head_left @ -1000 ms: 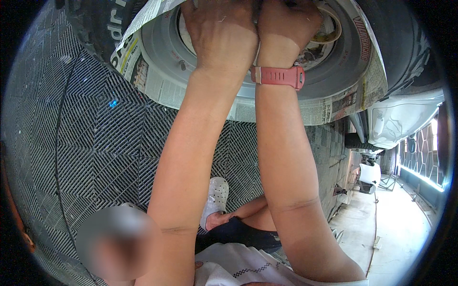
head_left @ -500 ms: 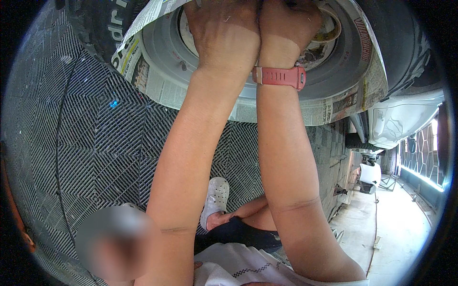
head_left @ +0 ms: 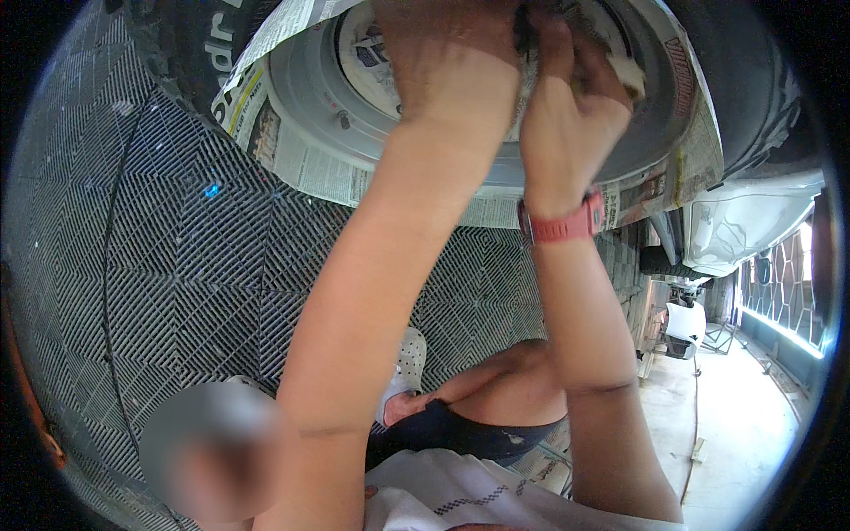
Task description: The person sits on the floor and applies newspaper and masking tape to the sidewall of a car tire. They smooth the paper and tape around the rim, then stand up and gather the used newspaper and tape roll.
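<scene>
At the upper edge of the head view, both bare hands work within a round grey metal wheel rim (head_left: 301,97) set in a black rubber tyre (head_left: 748,97). Printed newspaper sheets (head_left: 323,173) skirt the rim's outer edge, and a round paper covering (head_left: 363,62) lies over its middle. The right hand (head_left: 575,115), with a red-strapped watch (head_left: 567,228) at its wrist, bends its fingers around what looks like a cream roll of tape (head_left: 630,78), at the right side of the paper covering; blur hides how firm that hold is. The left hand (head_left: 450,44) reaches over the covering, its fingertips out of sight, so I cannot tell whether they pinch or press anything. Judging by this, the step in hand is taping down the paper. The next move seems to call for drawing any strip taut and smoothing it along the covering's edge, off the bare grey metal.
</scene>
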Tool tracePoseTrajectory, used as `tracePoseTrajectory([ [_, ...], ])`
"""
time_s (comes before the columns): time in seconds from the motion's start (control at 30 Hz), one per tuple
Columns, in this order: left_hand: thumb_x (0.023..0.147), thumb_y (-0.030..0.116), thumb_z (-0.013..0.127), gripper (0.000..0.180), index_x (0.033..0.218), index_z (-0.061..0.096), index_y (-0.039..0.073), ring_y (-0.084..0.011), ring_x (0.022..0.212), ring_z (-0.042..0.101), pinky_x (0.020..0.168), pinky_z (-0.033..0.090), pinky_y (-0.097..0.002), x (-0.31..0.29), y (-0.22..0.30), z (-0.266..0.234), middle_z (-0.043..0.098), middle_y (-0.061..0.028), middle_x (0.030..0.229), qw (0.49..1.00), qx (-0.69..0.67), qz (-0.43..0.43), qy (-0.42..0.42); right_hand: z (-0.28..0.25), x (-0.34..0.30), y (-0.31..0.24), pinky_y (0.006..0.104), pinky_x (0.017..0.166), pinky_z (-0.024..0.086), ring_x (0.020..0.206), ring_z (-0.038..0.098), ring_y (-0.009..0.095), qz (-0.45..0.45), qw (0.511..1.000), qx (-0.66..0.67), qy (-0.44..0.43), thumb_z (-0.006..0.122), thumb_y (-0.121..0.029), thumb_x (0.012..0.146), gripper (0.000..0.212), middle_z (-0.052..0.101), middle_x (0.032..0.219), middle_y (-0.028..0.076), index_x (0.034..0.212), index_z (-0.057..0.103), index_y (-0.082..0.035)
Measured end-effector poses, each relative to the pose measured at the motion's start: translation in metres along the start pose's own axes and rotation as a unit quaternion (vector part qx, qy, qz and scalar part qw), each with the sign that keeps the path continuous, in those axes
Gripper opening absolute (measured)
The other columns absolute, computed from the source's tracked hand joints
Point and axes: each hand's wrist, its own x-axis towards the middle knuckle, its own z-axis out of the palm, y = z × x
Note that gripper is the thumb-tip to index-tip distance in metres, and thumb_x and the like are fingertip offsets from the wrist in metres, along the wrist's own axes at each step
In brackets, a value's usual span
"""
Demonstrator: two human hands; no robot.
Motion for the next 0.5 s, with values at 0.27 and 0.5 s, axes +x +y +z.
tracePoseTrajectory([
  [0.27,0.095,0.018,0.063,0.052,0.147,0.064,0.022,-0.0416,0.150,0.037,0.126,0.022,-0.0595,-0.006,0.007,-0.002,0.050,-0.0201,0.155,0.997,0.064,-0.026,-0.045,-0.070,-0.085,-0.029,0.0335,0.076,0.051,0.079,0.069,0.019,0.162,0.974,-0.044,-0.152,0.070,-0.009,0.099,0.015,0.075,0.088,0.013,0.107,0.080,0.000],
  [0.5,0.092,0.007,0.060,0.052,0.144,0.062,0.004,-0.0444,0.142,0.045,0.120,0.031,-0.0599,-0.015,0.000,-0.004,0.051,-0.0247,0.151,0.999,0.015,0.000,0.028,-0.076,-0.099,-0.019,0.0345,0.075,0.050,0.078,0.066,0.023,0.202,0.952,0.020,-0.227,0.074,-0.006,0.096,0.013,0.071,0.086,0.011,0.106,0.080,-0.001],
])
